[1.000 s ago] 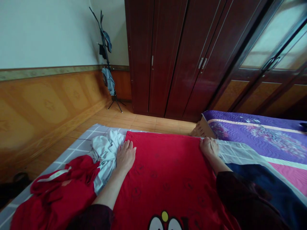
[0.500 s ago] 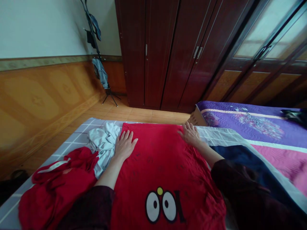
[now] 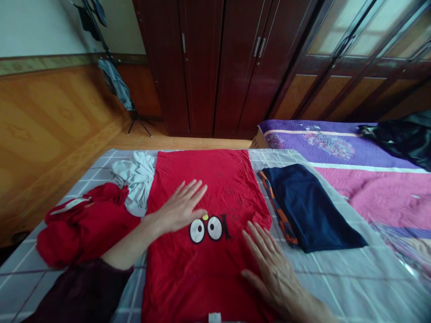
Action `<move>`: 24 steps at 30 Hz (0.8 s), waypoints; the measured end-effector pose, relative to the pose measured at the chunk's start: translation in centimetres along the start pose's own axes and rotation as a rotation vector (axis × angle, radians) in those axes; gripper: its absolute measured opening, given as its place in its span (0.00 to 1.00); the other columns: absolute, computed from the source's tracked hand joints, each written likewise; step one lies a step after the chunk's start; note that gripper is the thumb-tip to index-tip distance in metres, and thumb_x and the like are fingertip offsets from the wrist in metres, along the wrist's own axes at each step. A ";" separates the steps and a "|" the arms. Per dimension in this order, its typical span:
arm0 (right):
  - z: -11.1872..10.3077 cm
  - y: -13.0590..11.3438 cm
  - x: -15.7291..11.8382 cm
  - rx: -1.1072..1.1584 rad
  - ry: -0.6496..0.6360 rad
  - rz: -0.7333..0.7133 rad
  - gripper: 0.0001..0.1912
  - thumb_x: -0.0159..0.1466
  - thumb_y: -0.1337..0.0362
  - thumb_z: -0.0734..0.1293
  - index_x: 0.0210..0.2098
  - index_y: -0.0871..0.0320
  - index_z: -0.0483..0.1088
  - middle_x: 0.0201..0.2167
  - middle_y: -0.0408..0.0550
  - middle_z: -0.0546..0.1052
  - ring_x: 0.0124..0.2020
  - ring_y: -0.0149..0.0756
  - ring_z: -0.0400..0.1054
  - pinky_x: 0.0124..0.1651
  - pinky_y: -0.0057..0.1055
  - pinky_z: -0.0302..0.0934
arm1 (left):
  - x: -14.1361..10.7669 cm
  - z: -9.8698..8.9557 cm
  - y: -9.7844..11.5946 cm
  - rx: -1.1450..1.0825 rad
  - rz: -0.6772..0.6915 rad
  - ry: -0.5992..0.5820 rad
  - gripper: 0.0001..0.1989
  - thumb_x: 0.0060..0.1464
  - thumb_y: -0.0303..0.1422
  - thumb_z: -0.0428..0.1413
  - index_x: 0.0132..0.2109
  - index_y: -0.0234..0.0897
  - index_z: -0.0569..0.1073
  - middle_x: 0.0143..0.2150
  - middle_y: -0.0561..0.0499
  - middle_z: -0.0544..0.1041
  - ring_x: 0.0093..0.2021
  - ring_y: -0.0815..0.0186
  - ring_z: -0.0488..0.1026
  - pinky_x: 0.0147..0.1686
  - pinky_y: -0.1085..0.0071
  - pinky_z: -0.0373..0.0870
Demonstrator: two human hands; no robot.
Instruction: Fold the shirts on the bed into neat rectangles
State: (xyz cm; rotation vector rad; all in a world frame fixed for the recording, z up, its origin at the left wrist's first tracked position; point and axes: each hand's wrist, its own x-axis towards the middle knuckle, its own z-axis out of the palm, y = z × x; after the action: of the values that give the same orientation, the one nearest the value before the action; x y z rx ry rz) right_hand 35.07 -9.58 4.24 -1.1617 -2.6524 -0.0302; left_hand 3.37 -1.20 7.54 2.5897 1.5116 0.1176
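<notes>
A red shirt point(image 3: 198, 278) with a printed pair of cartoon eyes lies spread on the checkered bed sheet point(image 3: 323, 278). My left hand point(image 3: 183, 206) is over its middle, beside the eyes, fingers stretched out and holding nothing. Over the shirt's right side is my right hand point(image 3: 269, 260), palm down with fingers spread, also holding nothing. Whether either palm presses on the cloth I cannot tell. A small white label point(image 3: 214, 317) shows at the shirt's near edge.
Left of the shirt lie a crumpled red garment with a white stripe point(image 3: 90, 224) and a crumpled pale garment point(image 3: 136, 179). At right is a folded navy garment point(image 3: 310, 206) with an orange edge. Beyond stand a purple and pink bed point(image 3: 350, 157), a wardrobe point(image 3: 215, 67) and a coat stand point(image 3: 107, 54).
Both hands have come back from the shirt's far corners toward me, the left to its middle, the right to its near right side. The view has tilted down and turned right.
</notes>
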 end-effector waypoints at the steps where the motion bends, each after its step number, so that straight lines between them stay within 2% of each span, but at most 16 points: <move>1: 0.3 -0.5 -0.8 0.005 -0.012 -0.021 0.39 0.64 0.52 0.61 0.68 0.60 0.43 0.68 0.58 0.46 0.68 0.52 0.38 0.60 0.52 0.54 | -1.5 0.4 1.7 -0.013 0.090 -0.035 0.39 0.60 0.55 0.39 0.69 0.36 0.45 0.70 0.43 0.45 0.69 0.56 0.39 0.65 0.55 0.38; 4: 1.3 -1.5 -2.2 0.018 -0.054 -0.069 0.41 0.64 0.48 0.60 0.68 0.62 0.42 0.67 0.59 0.47 0.67 0.52 0.40 0.60 0.52 0.54 | -5.8 2.8 5.1 -0.022 0.218 -0.034 0.43 0.57 0.57 0.42 0.69 0.38 0.37 0.70 0.42 0.41 0.69 0.54 0.38 0.65 0.54 0.39; 7: 1.3 -1.5 -3.0 0.025 -0.074 -0.083 0.41 0.63 0.48 0.61 0.67 0.61 0.44 0.67 0.59 0.48 0.67 0.54 0.42 0.59 0.53 0.56 | -9.2 4.3 5.9 0.001 0.179 0.025 0.42 0.59 0.54 0.44 0.69 0.39 0.36 0.70 0.42 0.43 0.69 0.53 0.41 0.65 0.52 0.40; 9: 0.4 -1.2 -3.7 0.029 -0.079 -0.107 0.39 0.62 0.49 0.62 0.67 0.59 0.47 0.67 0.59 0.49 0.66 0.55 0.44 0.58 0.52 0.58 | -11.3 4.0 5.8 0.010 0.131 0.030 0.41 0.59 0.52 0.46 0.69 0.39 0.37 0.70 0.44 0.46 0.69 0.53 0.43 0.65 0.52 0.43; 12: -1.7 -0.6 -5.2 0.044 -0.102 -0.165 0.37 0.61 0.54 0.64 0.66 0.58 0.50 0.66 0.57 0.51 0.65 0.53 0.48 0.56 0.48 0.61 | -14.8 2.3 5.9 0.012 0.128 -0.019 0.40 0.58 0.48 0.51 0.69 0.41 0.42 0.69 0.47 0.49 0.67 0.54 0.48 0.63 0.55 0.54; 16: -3.5 0.0 -7.1 0.016 -0.127 -0.224 0.36 0.58 0.68 0.61 0.66 0.57 0.51 0.64 0.50 0.57 0.62 0.44 0.57 0.55 0.38 0.65 | -19.5 1.4 6.7 0.032 0.150 -0.063 0.40 0.53 0.32 0.55 0.68 0.43 0.47 0.68 0.51 0.54 0.64 0.58 0.58 0.58 0.65 0.64; 20: -2.6 0.6 -6.8 -0.067 -0.099 -0.356 0.33 0.56 0.73 0.59 0.62 0.60 0.59 0.60 0.51 0.64 0.58 0.44 0.62 0.53 0.37 0.66 | -21.5 2.8 6.5 0.101 0.172 -0.042 0.43 0.45 0.18 0.48 0.68 0.43 0.50 0.66 0.52 0.58 0.62 0.61 0.61 0.58 0.68 0.64; 24: -1.6 0.9 -4.8 -0.054 -0.083 -0.437 0.28 0.59 0.77 0.57 0.58 0.61 0.62 0.57 0.54 0.69 0.57 0.43 0.64 0.55 0.41 0.64 | -20.6 4.1 5.4 0.144 0.184 -0.011 0.41 0.44 0.13 0.44 0.65 0.43 0.56 0.64 0.53 0.62 0.62 0.63 0.62 0.60 0.65 0.62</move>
State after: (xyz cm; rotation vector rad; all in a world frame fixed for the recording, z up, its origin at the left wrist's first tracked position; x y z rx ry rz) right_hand 39.17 -12.58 4.64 -0.5867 -2.9421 -0.1351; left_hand -1.56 -22.13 4.45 2.8349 1.3206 0.0130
